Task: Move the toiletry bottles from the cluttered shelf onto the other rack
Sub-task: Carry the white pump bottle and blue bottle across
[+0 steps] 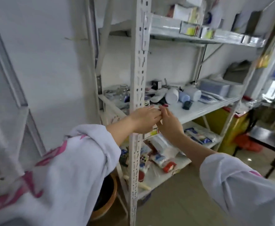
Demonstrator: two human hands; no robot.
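On the middle shelf of the white metal rack lie a white bottle, a blue bottle and another white bottle, all on their sides. A small dark bottle sits in front of them. My left hand and my right hand meet at the shelf's front left corner. The left fingers curl round a small white item with a dark red end. The right fingertips reach up to the same item, but blur hides whether they pinch it.
The rack's perforated upright post stands just in front of my left hand. Glass jars fill the shelf's left end, and boxes its right. The lower shelf holds packets. A yellow bin and a dark table stand to the right.
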